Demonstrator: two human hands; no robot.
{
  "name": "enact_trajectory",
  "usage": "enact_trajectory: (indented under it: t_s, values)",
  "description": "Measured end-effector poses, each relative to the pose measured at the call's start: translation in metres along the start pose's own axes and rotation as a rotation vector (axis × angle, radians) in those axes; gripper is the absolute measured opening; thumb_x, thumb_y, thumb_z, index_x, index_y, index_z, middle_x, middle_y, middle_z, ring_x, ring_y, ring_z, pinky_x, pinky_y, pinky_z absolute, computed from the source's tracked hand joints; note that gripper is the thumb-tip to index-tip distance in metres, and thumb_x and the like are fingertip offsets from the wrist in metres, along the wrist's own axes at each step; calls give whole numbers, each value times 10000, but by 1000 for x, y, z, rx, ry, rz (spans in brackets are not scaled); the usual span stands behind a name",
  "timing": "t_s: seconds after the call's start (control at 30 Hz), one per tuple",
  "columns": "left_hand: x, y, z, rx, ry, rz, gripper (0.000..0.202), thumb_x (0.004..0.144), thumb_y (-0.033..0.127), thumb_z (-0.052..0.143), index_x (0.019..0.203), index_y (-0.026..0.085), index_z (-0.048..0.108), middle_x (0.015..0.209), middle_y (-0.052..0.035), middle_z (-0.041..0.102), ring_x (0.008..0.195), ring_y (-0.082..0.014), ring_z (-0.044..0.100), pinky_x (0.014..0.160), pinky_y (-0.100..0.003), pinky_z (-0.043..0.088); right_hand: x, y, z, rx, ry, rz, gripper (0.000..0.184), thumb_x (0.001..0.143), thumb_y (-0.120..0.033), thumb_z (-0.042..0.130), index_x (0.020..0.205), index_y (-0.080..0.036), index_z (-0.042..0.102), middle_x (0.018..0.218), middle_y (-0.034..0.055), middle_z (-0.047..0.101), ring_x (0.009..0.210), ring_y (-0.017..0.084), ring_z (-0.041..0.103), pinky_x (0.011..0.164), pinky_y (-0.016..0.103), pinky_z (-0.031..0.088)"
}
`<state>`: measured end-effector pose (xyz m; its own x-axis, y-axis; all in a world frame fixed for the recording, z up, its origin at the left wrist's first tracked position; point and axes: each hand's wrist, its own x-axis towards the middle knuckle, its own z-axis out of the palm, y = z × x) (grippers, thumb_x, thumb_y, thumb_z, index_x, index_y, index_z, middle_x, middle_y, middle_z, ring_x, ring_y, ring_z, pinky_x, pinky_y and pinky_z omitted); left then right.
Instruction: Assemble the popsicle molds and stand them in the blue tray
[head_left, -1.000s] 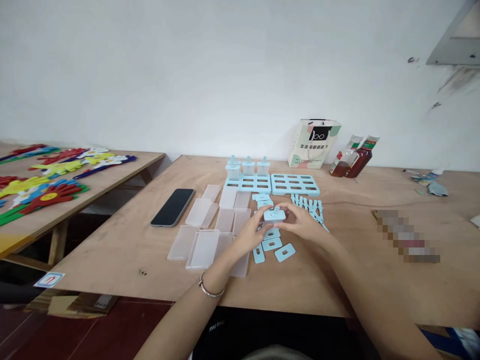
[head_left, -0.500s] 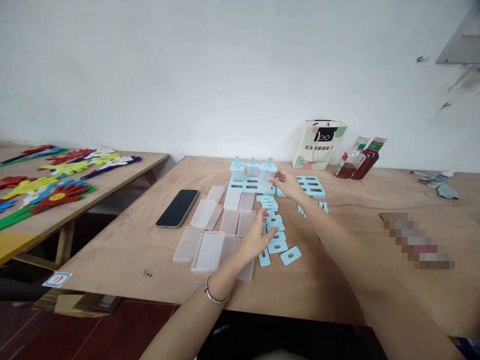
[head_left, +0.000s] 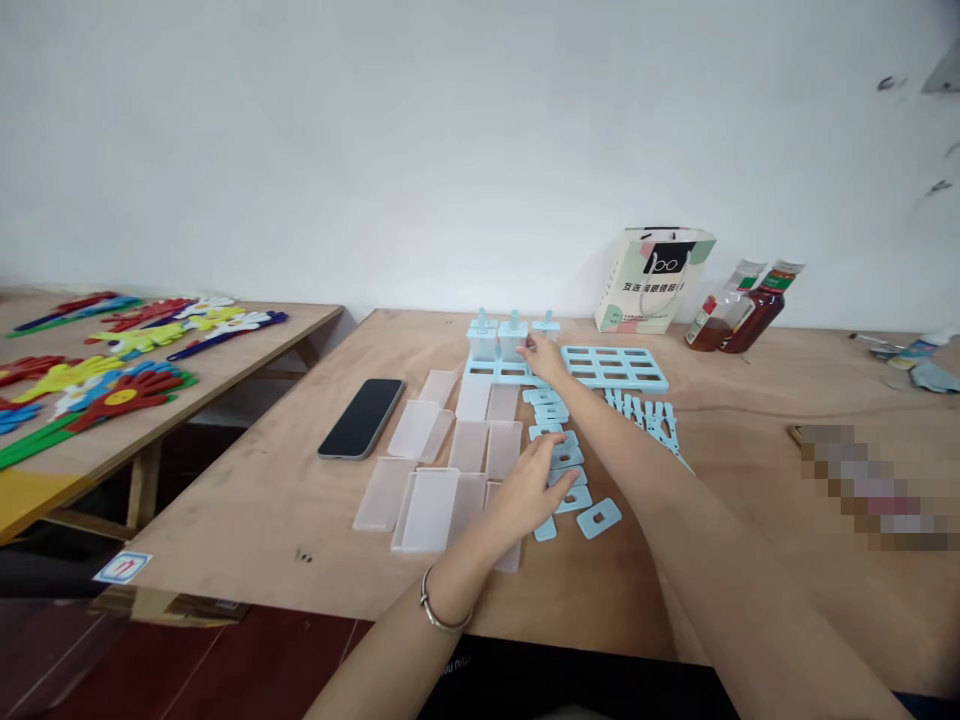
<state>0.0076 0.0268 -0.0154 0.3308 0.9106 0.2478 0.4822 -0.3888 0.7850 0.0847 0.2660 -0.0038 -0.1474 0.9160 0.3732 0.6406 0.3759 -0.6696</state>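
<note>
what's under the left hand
Blue lids poke out past its fingertips, and clear cases lie to the left. Whatever sits directly beneath the left hand is covered, so how far the lids extend there can't be seen.

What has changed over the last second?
The right hand carried the lidded mould forward, away from the person, to the blue rack; whether it still grips the mould is unclear. The left hand let go and is now open by the blue lids. The phone, paper bag and bottles stayed put.
</note>
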Motion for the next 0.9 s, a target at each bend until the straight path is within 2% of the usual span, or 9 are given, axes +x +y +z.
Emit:
enact_trajectory:
  t_s: [0.27,0.37,0.47,0.53,0.6,0.67,0.73,0.8,0.9]
  values:
    - [0,0,-1,33,-1,42,355,898,245,517,1234,192,415,1311,-134,524,1243,-262,494,1013,-460,435,0,5,2,-46,-38,28,108,803,-186,624,901,-153,655,958,99,709,941,226,641,896,353,465]
    - [-1,2,-1,38,34,69,324,905,241,503,1218,201,432,1289,-116,546,1235,-247,501,1017,-449,433,-2,2,0,-17,-33,36,144,797,-183,625,936,-153,654,965,95,709,929,216,649,887,352,475]
    - [-3,6,-2,6,83,84,286,902,252,502,1183,210,474,1243,-100,583,1180,-232,546,994,-424,455,-13,-1,-9,32,-13,35,221,798,-207,615,1011,-155,641,990,91,704,872,202,661,848,355,497]
    - [-4,11,-10,-48,98,57,265,880,279,536,1136,211,518,1168,-91,628,1090,-223,601,931,-395,496,-26,-2,-22,69,2,21,218,813,-236,585,1009,-162,641,985,83,705,842,193,663,828,352,503]
    - [-2,15,-26,-87,95,17,230,850,316,573,1056,214,566,1050,-73,674,966,-214,648,826,-359,535,-46,0,-39,104,12,-7,185,828,-266,549,955,-177,649,962,63,708,845,186,659,827,342,501]
    - [4,17,-51,-35,93,-14,192,844,356,563,962,209,602,934,-53,693,855,-204,663,735,-331,542,-71,4,-59,131,14,-35,174,834,-300,521,889,-194,648,926,40,707,853,184,652,825,333,496]
    - [17,13,-80,163,148,-68,224,861,377,524,939,190,617,896,-61,692,840,-215,659,745,-338,527,-96,10,-80,144,9,-43,184,830,-327,502,823,-201,635,864,28,698,826,187,645,800,331,494]
    - [34,3,-105,408,173,-190,299,870,391,506,1020,155,610,947,-101,692,855,-244,656,778,-367,509,-120,17,-98,170,-12,-33,192,827,-348,492,797,-207,618,822,21,683,798,184,636,782,328,488]
    - [63,-18,-125,721,143,-373,403,862,411,524,1135,119,569,1080,-158,674,1039,-305,612,894,-396,453,-146,31,-118,236,-23,6,199,817,-384,510,790,-212,605,797,21,666,781,178,627,769,321,483]
